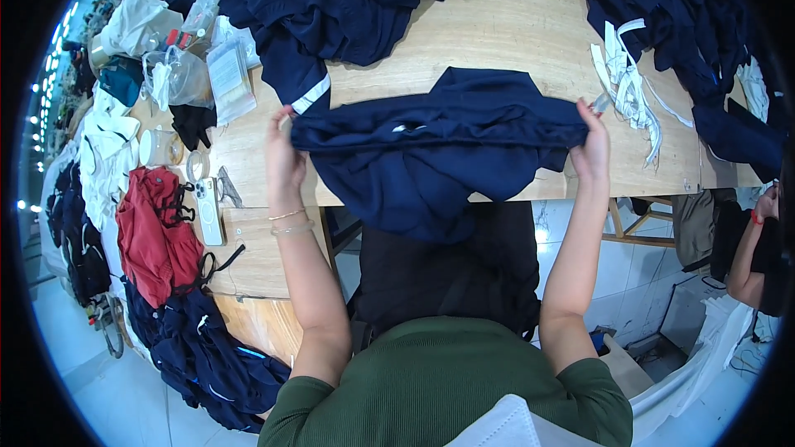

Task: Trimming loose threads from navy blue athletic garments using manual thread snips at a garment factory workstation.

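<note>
A navy blue garment (447, 165) is stretched sideways between my two hands at the table's near edge. Its long banded edge runs across the top, with a small white label-like patch (406, 128) in the opening. Cloth hangs below the band, over the edge toward my lap. My left hand (286, 153) is closed on the left end of the band. My right hand (591, 145) pinches the right end. Beside the right fingertips shows a small pale, shiny thing (599, 104), too small to name.
Navy garments are heaped at the far middle (331, 8) and far right (662, 16). White fabric strips (621, 83) lie right. Leftward are a phone (209, 211), tape roll (197, 167), red garment (157, 232) and plastic bags (178, 74). Another person's arm (749, 257) shows at right.
</note>
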`<action>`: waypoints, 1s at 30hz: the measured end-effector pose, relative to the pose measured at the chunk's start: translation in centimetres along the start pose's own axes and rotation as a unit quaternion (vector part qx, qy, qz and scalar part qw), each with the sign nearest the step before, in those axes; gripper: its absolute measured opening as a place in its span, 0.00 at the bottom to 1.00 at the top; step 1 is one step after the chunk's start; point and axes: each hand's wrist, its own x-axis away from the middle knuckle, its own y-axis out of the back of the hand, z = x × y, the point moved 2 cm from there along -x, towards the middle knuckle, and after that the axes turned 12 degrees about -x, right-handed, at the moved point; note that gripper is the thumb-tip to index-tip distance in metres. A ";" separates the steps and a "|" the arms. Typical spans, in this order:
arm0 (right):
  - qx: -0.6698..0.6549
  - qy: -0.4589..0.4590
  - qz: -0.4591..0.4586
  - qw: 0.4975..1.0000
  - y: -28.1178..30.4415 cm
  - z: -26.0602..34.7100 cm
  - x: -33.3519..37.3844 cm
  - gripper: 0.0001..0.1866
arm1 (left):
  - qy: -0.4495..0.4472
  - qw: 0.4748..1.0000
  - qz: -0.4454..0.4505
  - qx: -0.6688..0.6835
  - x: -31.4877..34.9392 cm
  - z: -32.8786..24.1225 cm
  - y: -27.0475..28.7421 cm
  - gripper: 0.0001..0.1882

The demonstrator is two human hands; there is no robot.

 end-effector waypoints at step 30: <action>0.228 -0.097 0.230 0.941 -11.7 -5.4 3.0 0.12 | -0.332 0.775 0.270 -0.464 5.4 -0.8 -15.4 0.18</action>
